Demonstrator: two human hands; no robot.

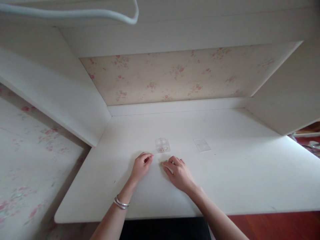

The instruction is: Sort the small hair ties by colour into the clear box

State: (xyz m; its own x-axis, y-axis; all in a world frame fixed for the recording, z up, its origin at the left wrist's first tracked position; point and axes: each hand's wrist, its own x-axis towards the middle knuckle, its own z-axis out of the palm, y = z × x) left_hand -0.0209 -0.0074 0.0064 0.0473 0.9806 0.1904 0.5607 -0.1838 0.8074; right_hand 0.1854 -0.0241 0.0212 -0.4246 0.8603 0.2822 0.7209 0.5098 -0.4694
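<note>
A small clear plastic box [160,142] with compartments sits on the white desk, with a few small reddish and yellowish pieces in its near part. Just left of and nearer than the box, my left hand [142,166] is closed, thumb and fingertips together; anything between them is too small to make out. My right hand [178,171] rests on the desk right of it, fingers curled. At its index fingertip is a small yellowish piece [161,164], partly covered by the fingers. A flat clear plastic lid [202,145] lies to the right of the box.
The white desk [237,173] has side panels [282,86] and a low back ledge [180,106] before flowered wallpaper. A white cable [100,14] hangs across the upper left. Some items [312,144] show beyond the right panel. A silver bracelet [121,202] circles my left wrist.
</note>
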